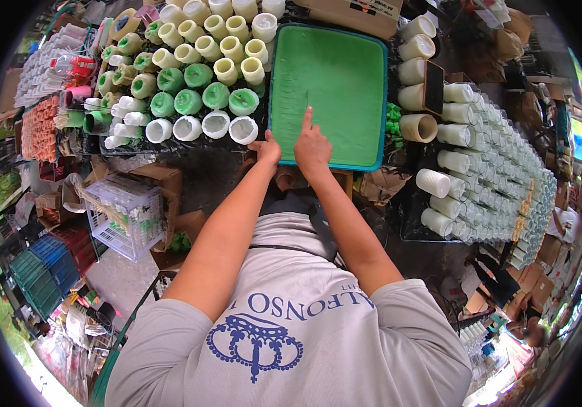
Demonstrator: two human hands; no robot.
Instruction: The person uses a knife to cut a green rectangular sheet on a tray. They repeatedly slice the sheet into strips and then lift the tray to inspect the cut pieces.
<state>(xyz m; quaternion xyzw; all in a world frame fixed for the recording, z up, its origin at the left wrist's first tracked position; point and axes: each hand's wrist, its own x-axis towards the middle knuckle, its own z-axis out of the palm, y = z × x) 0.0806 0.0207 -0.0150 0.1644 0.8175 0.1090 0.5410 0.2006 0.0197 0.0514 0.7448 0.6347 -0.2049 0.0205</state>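
A shallow tray [275, 102] with a blue-green rim lies on the table in front of me, filled with a smooth layer of green wax-like material [345, 88]. Short score marks run down the left part of this layer. My left hand [268, 148] grips the tray's near left edge. Over the near middle of the green layer is my right hand [313, 144], its index finger stretched forward and the other fingers curled in. A thin dark line projects past that fingertip; whether it is a slim blade or a mark in the surface, I cannot tell.
Left of the tray stand several rows of yellowish and green hollow wax cups [188, 102]. To the right are white cylinders [417, 71], a dark upright panel [433, 87] and many glass cups [488, 163]. A white plastic crate [125, 214] stands at the lower left.
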